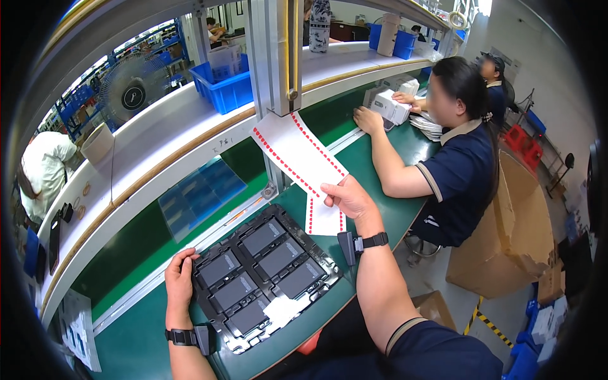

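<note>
Head view: right hand [352, 200] pinches white, red-edged paper strip [296, 152]
Left hand [179, 280] touches black plastic tray [254, 270], likely steadying it; grip unclear.

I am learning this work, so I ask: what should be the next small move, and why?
Perhaps the right hand should draw the white strip toward the black tray: its fingers hold the strip, and the left hand is at the tray's edge.

A workbench [373, 201], parts tray [257, 274] and co-worker [461, 152] suggest a factory.
</note>
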### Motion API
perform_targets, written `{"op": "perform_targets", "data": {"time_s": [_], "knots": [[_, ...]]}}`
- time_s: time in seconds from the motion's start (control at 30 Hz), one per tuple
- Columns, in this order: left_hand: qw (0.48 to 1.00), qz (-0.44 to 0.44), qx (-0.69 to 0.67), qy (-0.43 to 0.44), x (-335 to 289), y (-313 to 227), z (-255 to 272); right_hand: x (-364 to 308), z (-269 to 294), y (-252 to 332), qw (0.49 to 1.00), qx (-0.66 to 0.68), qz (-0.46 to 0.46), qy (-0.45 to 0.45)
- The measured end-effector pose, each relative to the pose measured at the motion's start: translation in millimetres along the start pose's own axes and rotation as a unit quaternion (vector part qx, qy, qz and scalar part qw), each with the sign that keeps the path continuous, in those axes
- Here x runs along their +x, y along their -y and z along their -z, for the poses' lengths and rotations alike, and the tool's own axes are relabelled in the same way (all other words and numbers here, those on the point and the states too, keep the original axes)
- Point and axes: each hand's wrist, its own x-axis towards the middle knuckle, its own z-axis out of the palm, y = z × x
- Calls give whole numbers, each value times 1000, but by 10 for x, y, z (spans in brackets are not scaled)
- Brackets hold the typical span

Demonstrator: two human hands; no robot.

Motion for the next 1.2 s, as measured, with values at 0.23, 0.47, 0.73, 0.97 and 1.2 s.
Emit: {"op": "perform_targets", "data": {"time_s": [0.23,0.47,0.73,0.97,1.2], "knots": [[1000,-2,0,5,9,21,2,-142,-75,-18,992,39,77,-94],[1000,5,-3,4,16,68,18,-111,-35,-28,949,101,193,-229],[1000,-11,-5,8,2,58,10,-137,-27,221,914,118,271,-278],[1000,6,-5,16,27,55,13,-156,438,871,863,103,364,-335],[1000,-8,23,-4,30,169,59,-141,907,1675,846,160,394,-323]]}}
